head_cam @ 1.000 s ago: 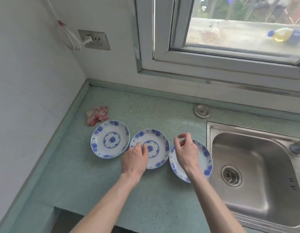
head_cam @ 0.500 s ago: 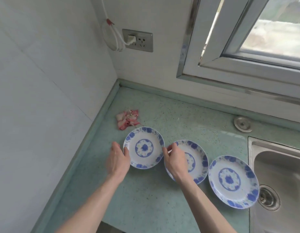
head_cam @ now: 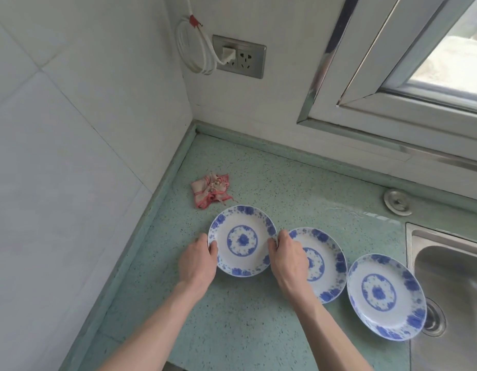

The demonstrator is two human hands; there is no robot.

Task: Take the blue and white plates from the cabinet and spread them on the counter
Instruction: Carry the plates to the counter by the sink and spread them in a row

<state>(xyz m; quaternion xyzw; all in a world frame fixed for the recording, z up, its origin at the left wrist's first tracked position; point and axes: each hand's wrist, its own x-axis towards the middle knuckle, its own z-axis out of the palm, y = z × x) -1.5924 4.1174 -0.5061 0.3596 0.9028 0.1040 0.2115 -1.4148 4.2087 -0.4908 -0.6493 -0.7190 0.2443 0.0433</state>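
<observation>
Three blue and white plates lie in a row on the green counter [head_cam: 232, 325]. The left plate [head_cam: 242, 240] is gripped at both rims: my left hand [head_cam: 198, 263] holds its left edge and my right hand [head_cam: 288, 259] holds its right edge. My right hand covers part of the middle plate [head_cam: 325, 266], which touches the left one. The right plate [head_cam: 387, 297] lies apart, its rim hanging over the sink edge. The cabinet is out of view.
A crumpled red and white cloth [head_cam: 212, 192] lies just behind the left plate. A steel sink [head_cam: 451, 274] is at the right, with a round metal cap [head_cam: 397, 202] behind it. White tiled walls close the corner; a socket with a coiled cable [head_cam: 238, 57] is above.
Both hands moved left from the middle and right plates to the left plate and closed on its rims. The view has swung left toward the corner.
</observation>
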